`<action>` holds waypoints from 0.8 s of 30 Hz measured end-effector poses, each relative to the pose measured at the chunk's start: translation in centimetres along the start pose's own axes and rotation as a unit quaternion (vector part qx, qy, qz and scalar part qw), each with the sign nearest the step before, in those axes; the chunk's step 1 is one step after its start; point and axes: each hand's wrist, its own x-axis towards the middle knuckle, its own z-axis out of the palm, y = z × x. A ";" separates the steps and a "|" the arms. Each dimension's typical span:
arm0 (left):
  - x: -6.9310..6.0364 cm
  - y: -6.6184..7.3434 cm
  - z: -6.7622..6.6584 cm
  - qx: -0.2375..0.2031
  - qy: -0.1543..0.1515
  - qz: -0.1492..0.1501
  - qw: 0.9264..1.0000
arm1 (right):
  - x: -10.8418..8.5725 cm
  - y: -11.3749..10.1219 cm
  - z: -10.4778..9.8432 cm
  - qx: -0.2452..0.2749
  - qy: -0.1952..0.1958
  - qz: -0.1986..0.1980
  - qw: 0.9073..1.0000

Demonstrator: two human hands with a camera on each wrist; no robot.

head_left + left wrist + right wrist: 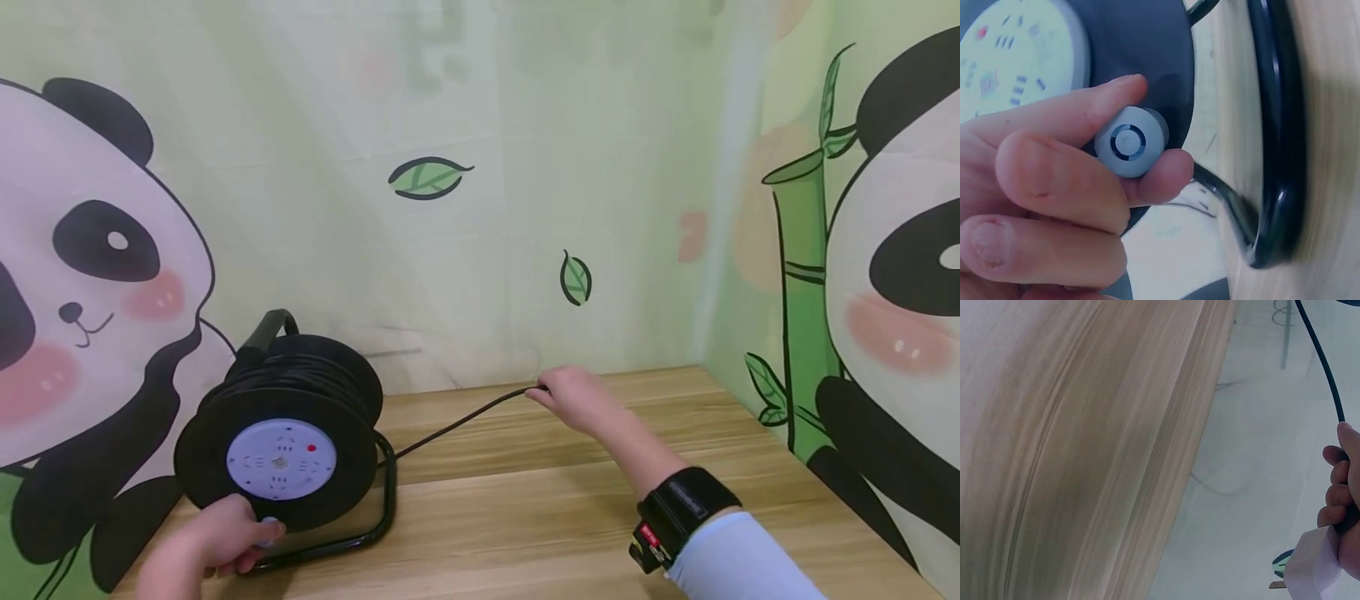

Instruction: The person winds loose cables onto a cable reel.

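Observation:
A black cable reel (352, 475) stands on a metal frame (390, 500) at the left of the head view, with black cable wound on its drum. On its front is a pale round socket panel (258, 479) with a red dot. My left hand (213, 533) pinches the reel's small grey knob (1129, 142) between thumb and index finger. To the right, my right hand (573, 400) grips the loose stretch of black cable (465, 422), which runs from the reel above the table. In the right wrist view, a white block (1313, 565) shows just below the curled fingers; its kind is unclear.
The wooden table (525, 517) ends at a pale green cloth backdrop (495, 233) printed with pandas, leaves and bamboo. The reel's carrying handle (262, 333) rises at its top. A black band (686, 508) with a small device circles my right wrist.

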 end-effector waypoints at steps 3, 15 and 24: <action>-0.2 -0.7 -0.8 -0.020 -0.009 0.003 1.000 | 0.2 -0.5 0.2 -0.009 -0.002 -0.006 1.000; -0.7 -3.5 -3.8 -0.082 -0.033 0.031 0.996 | 0.4 -2.2 0.9 -0.048 0.023 -0.052 0.997; -2.1 -4.8 -6.0 -0.090 -0.014 0.032 0.995 | 0.7 -3.4 0.6 -0.052 0.045 -0.081 0.994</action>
